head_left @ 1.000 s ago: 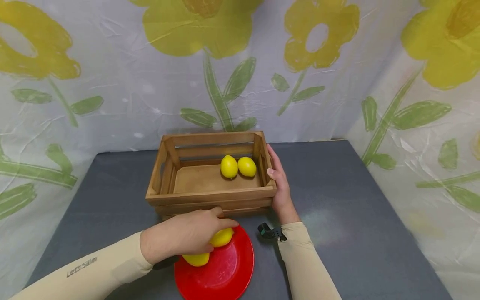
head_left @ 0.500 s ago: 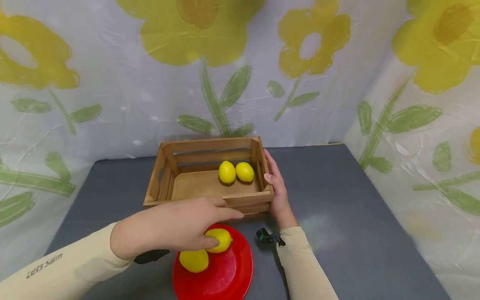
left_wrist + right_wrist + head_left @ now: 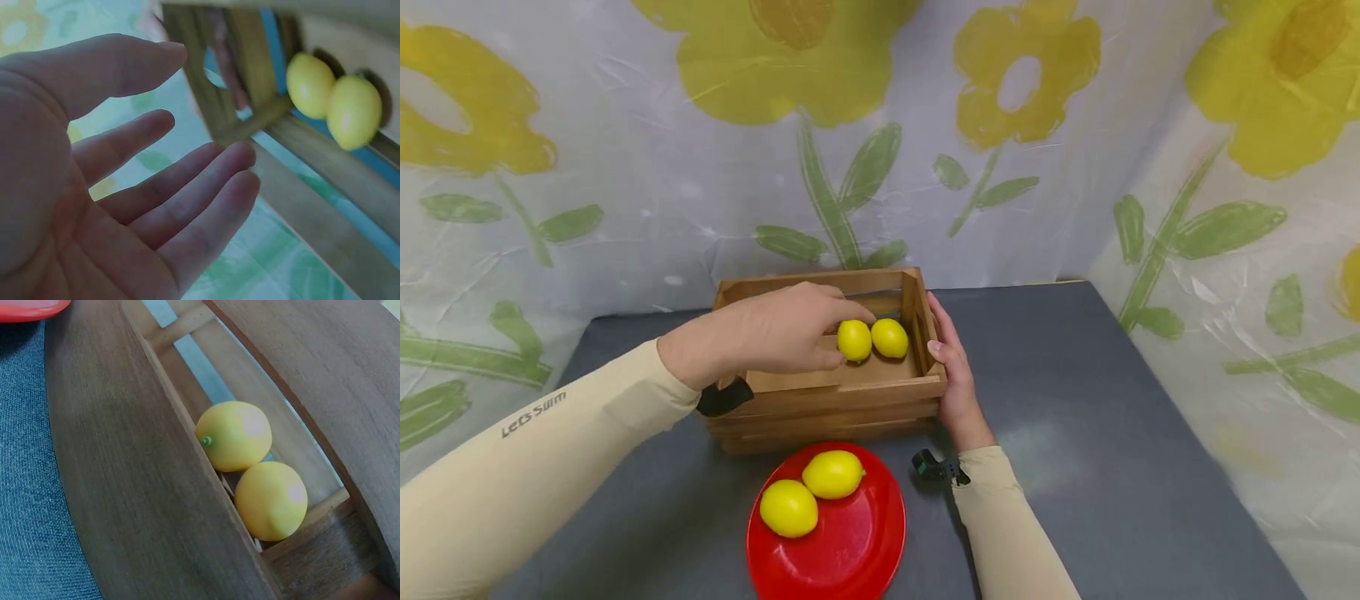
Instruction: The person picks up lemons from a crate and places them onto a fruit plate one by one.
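My left hand is over the wooden crate, palm empty and fingers loosely spread. Its fingertips overlap the left of two yellow lemons inside the crate in the head view. The other lemon lies against it, near the crate's right end; both show plainly in the right wrist view. My right hand grips that right end, thumb at the rim and fingers along the outside. In front of the crate, a red plate bears two more lemons, one nearer and one farther.
A dark grey table carries the crate and plate. Behind it and at the sides hangs a pale sheet printed with yellow flowers. A black wrist strap sits at my right wrist.
My left hand has left the lemons on the plate and moved up and forward over the crate. Both plate lemons are now uncovered. The right hand stays at the crate's end.
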### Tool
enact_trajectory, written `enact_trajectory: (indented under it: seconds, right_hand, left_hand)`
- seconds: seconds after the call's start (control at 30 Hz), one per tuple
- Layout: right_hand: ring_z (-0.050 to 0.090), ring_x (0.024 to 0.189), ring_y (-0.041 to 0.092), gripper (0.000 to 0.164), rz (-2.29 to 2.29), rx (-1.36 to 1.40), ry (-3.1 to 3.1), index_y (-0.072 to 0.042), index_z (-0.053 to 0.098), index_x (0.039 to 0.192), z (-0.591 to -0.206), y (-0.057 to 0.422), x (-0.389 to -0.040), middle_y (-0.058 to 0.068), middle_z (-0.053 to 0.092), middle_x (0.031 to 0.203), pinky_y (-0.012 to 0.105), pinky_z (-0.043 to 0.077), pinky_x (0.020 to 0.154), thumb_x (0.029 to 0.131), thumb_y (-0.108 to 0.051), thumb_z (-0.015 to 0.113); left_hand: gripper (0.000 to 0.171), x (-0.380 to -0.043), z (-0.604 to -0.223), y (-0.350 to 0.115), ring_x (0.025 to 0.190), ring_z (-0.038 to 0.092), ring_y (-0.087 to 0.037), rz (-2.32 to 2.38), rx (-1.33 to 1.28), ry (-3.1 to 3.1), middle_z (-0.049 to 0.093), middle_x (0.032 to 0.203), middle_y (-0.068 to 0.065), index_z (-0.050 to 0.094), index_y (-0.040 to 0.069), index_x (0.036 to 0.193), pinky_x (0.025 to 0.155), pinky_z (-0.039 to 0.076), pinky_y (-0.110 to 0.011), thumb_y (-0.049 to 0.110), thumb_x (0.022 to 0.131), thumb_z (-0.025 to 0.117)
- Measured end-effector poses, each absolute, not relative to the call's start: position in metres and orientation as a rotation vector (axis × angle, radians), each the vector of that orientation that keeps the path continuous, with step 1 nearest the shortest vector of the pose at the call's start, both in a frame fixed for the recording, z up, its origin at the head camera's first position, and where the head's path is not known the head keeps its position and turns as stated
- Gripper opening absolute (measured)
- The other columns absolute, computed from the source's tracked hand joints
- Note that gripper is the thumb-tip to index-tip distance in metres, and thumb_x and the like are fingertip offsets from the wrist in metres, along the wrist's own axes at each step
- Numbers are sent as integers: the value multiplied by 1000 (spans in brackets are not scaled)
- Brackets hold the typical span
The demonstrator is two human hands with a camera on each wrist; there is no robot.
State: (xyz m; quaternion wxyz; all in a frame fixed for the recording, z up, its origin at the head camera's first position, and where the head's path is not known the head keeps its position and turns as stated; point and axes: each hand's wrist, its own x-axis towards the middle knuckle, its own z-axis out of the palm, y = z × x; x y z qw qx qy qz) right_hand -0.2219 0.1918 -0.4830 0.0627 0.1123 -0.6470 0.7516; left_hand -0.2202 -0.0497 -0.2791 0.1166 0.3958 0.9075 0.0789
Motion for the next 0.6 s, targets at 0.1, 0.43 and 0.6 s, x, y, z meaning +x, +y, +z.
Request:
enact_trajectory:
  seconds: [0.1,0.43,0.6]
  right_hand:
    - [30,161,27,71,2266,340,-1960,-40,37,168,-482,193,-222,-12,31,176,63,20,131,97,-37,45]
    - [32,161,33,71,2219,336,-1989,-39,38,168,-481,194,-223,-8,34,175,64,23,130,97,-34,45]
    - [34,159,34,71,2210,330,-2006,-40,37,167,-482,195,-224,-6,35,174,66,25,128,97,-34,44]
  left_hand:
    - [55,-241,-284,-48,127,67,-30,193,1121,2654,69,146,-9,63,11,151,107,57,-49,19,98,76]
    - [58,-286,-321,-38,146,56,-37,106,1050,2613,61,155,-15,60,7,154,118,50,-53,13,97,73]
    - [57,-295,-336,-31,133,62,-32,84,1036,2611,64,148,-16,62,6,151,114,52,-50,9,95,73]
